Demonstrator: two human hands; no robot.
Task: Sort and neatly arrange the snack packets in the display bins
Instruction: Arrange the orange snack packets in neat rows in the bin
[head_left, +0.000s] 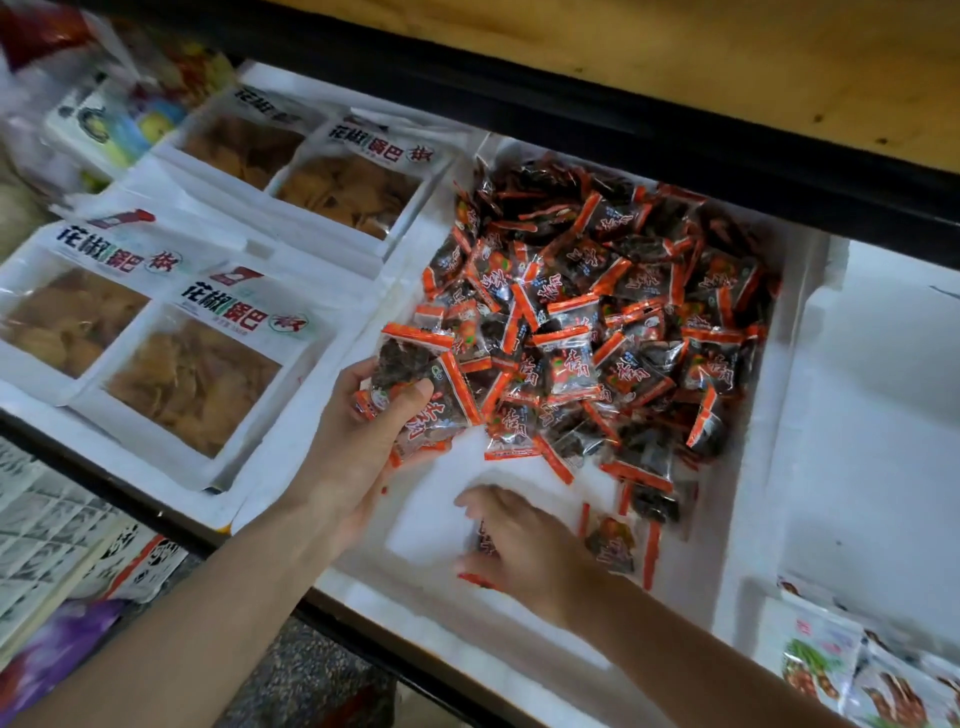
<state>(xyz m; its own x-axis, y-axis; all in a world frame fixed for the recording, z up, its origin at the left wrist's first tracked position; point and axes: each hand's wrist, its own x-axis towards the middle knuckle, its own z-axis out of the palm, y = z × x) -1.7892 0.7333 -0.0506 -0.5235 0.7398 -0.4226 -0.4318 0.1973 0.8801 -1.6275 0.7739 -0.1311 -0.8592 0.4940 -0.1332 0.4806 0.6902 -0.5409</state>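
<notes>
1. You have one view: head cam, above and just in front of the white bin, facing forward and down into it.
2. Close: the bin fills mid-frame.
3. Frame tilted; bin edges run diagonally.

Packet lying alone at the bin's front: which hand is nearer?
Right. The right hand is just left of the packet, gripping a second packet; the left hand is farther up-left, holding a bunch.

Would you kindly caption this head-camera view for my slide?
Left hand holds several red-edged snack packets; right hand grips a loose packet in the white bin.
</notes>
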